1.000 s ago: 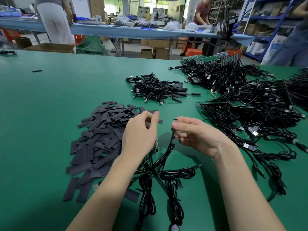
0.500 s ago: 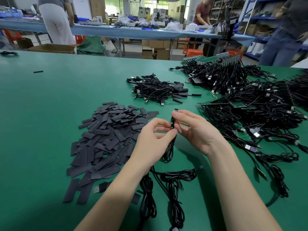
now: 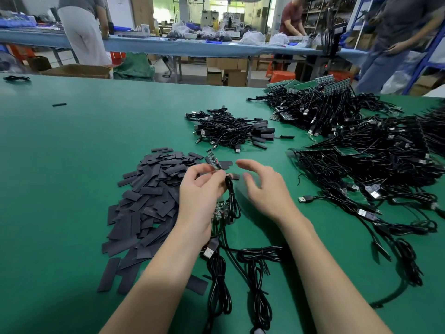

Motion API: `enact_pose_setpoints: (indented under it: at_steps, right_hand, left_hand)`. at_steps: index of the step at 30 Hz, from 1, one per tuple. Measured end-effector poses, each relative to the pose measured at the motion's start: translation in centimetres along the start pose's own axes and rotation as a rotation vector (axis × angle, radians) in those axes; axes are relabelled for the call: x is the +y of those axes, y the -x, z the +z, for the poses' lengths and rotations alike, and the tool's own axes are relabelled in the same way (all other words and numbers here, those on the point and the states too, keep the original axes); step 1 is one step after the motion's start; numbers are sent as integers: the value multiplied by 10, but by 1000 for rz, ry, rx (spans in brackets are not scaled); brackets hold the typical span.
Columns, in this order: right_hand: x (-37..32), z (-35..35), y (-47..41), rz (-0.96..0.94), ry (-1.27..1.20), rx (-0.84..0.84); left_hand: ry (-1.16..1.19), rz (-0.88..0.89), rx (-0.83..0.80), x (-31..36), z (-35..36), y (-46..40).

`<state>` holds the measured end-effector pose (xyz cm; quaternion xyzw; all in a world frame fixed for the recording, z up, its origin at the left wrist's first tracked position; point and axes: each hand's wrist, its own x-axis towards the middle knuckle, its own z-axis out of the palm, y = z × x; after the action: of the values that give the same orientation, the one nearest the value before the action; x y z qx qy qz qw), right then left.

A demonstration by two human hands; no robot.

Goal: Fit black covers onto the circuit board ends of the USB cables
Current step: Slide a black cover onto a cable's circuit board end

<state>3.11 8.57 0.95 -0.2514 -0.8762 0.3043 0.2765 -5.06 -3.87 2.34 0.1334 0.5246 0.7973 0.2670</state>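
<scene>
— So, where's your board?
— Your left hand (image 3: 199,189) pinches the circuit board (image 3: 213,159) by the cover pile's (image 3: 154,196) three o'clock edge.
— And your right hand (image 3: 262,186)?
— Fingers apart, holding nothing, above bare desk (image 3: 72,153).

We see a matt green table mat (image 3: 72,165), a pile of matt black covers (image 3: 149,201) that look like thin flat plastic, glossy black USB cables (image 3: 385,165) with shiny metal plugs (image 3: 304,199).
</scene>
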Motion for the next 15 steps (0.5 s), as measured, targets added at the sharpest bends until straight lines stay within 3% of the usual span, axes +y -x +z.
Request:
enact_pose_setpoints:
  at_steps: [4, 8, 15]
  right_hand:
    - [3, 8, 1, -8, 226, -235]
    - [-3, -1, -1, 5, 358, -97]
    - [-10, -12, -3, 152, 474, -169]
  left_hand:
    - [-10, -37, -42, 2, 1, 0]
    - [-56, -62, -118, 2, 3, 4]
    - [-137, -37, -165, -3, 2, 6]
